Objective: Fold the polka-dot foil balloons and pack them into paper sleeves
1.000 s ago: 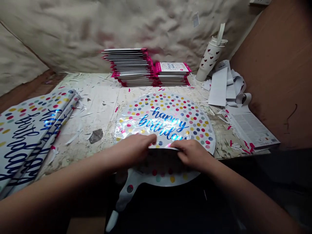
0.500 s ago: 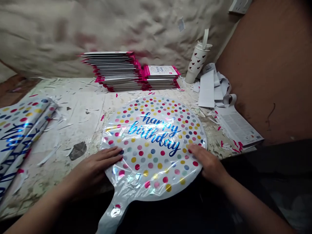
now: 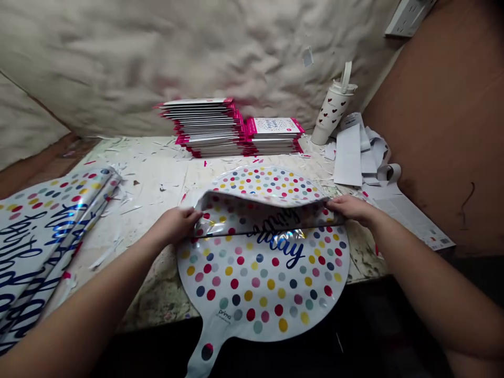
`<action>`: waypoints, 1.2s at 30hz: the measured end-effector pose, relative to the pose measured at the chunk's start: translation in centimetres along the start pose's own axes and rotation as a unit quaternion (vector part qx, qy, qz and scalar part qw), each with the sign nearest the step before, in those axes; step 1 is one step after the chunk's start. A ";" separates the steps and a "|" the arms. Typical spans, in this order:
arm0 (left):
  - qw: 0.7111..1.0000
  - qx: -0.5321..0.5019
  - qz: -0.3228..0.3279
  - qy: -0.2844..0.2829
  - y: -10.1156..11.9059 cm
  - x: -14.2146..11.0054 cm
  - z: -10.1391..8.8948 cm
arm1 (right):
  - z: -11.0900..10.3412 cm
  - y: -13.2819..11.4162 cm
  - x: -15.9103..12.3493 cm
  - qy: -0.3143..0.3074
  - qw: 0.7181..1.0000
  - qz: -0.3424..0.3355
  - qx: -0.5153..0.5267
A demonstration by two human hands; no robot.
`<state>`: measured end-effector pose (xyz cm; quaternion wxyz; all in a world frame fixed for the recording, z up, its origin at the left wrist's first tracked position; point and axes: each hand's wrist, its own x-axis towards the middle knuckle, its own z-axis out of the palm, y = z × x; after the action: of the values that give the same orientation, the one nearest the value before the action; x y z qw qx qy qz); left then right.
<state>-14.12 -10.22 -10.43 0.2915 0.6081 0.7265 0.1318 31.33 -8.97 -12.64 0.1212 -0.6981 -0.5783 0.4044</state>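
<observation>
A flat foil balloon (image 3: pixel 255 294) lies before me, white with coloured dots, blue lettering and a tail toward my body. Across its middle, a raised fold (image 3: pixel 232 212) shows a shiny surface that mirrors the dots and letters. My left hand (image 3: pixel 183 223) pinches the left end of this fold, fingers closed. At the fold's right end, my right hand (image 3: pixel 352 210) grips in the same way. More dotted foil (image 3: pixel 268 178) shows behind the fold; I cannot tell whether it is a separate sheet. Part of the lettering is covered.
Folded dotted balloons (image 3: pixel 51 226) lie at the left. At the back are a tall stack of pink-edged packets (image 3: pixel 208 128) and a shorter stack (image 3: pixel 275 136). A heart-patterned tumbler (image 3: pixel 333 113) stands beside paper strips (image 3: pixel 348 157). Paper scraps litter the table (image 3: pixel 149 168).
Both hands have gone from lying on the balloon to pinching a raised fold farther from me. The lettering has become partly covered. The whole view has shifted a little.
</observation>
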 end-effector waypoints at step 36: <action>0.932 0.272 0.241 0.000 7.6 -7.6 12.0 | 10.1 -4.6 -5.2 0.225 0.967 0.016 -0.117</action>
<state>-0.27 -17.74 -13.85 0.0747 0.8209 0.5662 -0.0049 20.94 -15.29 -14.02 0.1591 -0.7896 -0.5681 0.1686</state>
